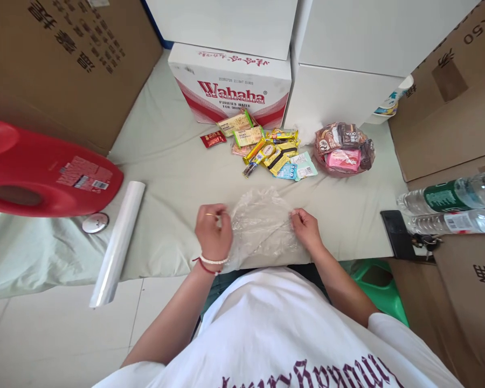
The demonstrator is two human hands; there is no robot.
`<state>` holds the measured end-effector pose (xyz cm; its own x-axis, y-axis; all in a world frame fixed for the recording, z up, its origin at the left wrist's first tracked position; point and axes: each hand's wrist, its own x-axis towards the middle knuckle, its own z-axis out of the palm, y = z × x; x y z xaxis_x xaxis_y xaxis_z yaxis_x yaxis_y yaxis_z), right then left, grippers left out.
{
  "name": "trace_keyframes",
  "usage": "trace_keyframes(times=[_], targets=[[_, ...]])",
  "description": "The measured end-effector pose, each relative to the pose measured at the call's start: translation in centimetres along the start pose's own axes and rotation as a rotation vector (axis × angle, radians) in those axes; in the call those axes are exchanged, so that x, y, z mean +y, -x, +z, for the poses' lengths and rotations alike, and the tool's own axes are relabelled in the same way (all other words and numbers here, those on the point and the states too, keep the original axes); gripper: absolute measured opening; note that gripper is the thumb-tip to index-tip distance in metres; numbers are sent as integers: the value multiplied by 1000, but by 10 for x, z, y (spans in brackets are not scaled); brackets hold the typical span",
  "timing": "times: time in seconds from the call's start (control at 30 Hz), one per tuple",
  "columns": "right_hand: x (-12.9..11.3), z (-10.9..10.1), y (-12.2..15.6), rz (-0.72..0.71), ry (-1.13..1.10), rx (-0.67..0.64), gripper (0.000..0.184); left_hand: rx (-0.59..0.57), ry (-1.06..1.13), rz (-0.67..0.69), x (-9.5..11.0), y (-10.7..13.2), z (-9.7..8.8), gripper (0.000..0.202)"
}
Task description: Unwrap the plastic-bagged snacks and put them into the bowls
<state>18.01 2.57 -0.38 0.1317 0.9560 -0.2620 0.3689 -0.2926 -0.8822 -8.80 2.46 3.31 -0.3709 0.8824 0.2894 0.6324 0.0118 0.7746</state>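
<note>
A clear crumpled plastic bag lies on the pale green cloth in front of me. My left hand pinches the bag's left edge, fingers closed. My right hand grips its right edge, fingers closed too. Beyond the bag lies a heap of small snack packets, yellow, red and pale blue. To their right sits a clear bag filled with snacks.
A roll of plastic bags lies at the left, hanging over the cloth's edge. A red jug lies further left, a small round cap beside it. A Wahaha carton, cardboard boxes, two water bottles and a black phone surround the area.
</note>
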Motion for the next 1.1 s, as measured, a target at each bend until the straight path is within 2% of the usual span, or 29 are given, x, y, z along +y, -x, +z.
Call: trace_keyframes(times=[0.07,0.1,0.13,0.2,0.33,0.4,0.5,0.57,0.63,0.67,0.77,0.83,0.93,1.0,1.1], targets=[[-2,1,0,-20,39,-12,36,-256,-122,342,11,9,7,21],[-2,2,0,-26,41,-14,37,-378,-180,440,14,12,13,24],[-2,1,0,-30,34,-12,38,-472,-244,489,14,14,19,28],[0,-4,1,-20,8,3,40,-554,-376,467,7,16,30,39],[10,-30,8,58,-26,-19,42,-558,-513,334,-18,14,40,56],[12,-46,11,61,59,-59,43,-568,-527,318,-24,14,40,58],[4,-59,6,-95,321,13,43,-580,-540,325,-24,14,40,59],[-8,-53,-7,-254,470,83,59,-582,-550,333,-22,15,41,59],[-19,-35,-26,-371,549,69,80,-582,-560,342,-21,15,41,59],[-23,-24,-36,-393,561,44,80,-582,-563,345,-21,15,41,59],[-26,2,-69,-306,462,10,47,-583,-568,334,-22,13,39,60],[-22,6,-88,-213,318,41,35,-565,-567,281,-24,11,37,59],[-12,-8,-106,-130,202,97,33,-499,-545,178,-27,7,34,59],[-8,-24,-108,-106,266,130,31,-417,-503,134,-29,5,33,58],[-14,-43,-97,-162,422,243,37,-216,-425,120,-29,4,30,56]])
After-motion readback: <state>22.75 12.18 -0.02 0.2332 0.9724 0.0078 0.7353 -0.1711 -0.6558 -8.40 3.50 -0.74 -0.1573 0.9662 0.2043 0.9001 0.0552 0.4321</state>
